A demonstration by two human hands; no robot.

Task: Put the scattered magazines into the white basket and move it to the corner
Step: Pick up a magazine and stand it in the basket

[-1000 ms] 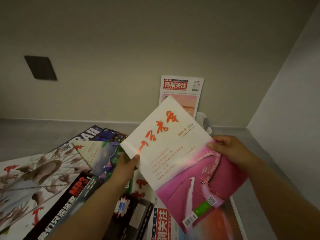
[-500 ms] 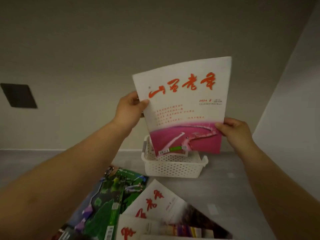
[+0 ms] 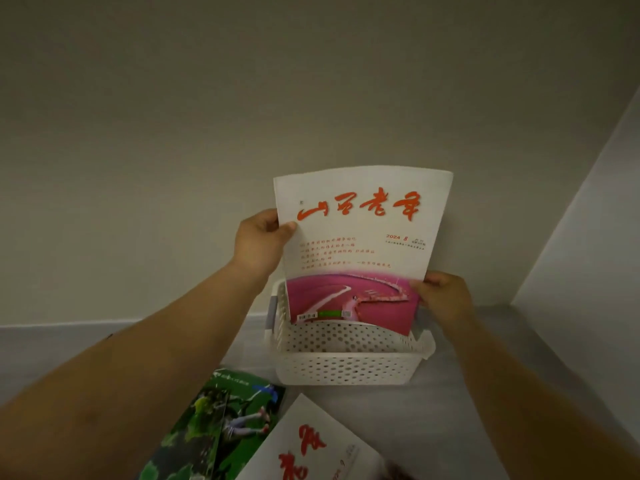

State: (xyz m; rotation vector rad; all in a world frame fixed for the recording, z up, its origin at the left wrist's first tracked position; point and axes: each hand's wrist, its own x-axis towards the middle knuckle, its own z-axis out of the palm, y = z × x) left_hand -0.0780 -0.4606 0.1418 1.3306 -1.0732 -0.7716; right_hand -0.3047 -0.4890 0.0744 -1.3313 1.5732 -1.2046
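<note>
I hold a white and pink magazine (image 3: 360, 244) with red characters upright, its lower edge down inside the white perforated basket (image 3: 349, 362) on the grey floor by the wall. My left hand (image 3: 261, 242) grips the magazine's upper left edge. My right hand (image 3: 445, 299) grips its lower right edge, just above the basket's rim. A green magazine (image 3: 218, 427) and a white magazine with red characters (image 3: 311, 448) lie on the floor in front of the basket.
A beige wall (image 3: 277, 98) stands right behind the basket. A lighter side wall (image 3: 595, 237) meets it at the right, forming a corner. Grey floor (image 3: 467, 393) runs from the basket toward that corner.
Both hands have lowered the upright magazine until its bottom edge dipped into the basket. The view has come closer to the basket.
</note>
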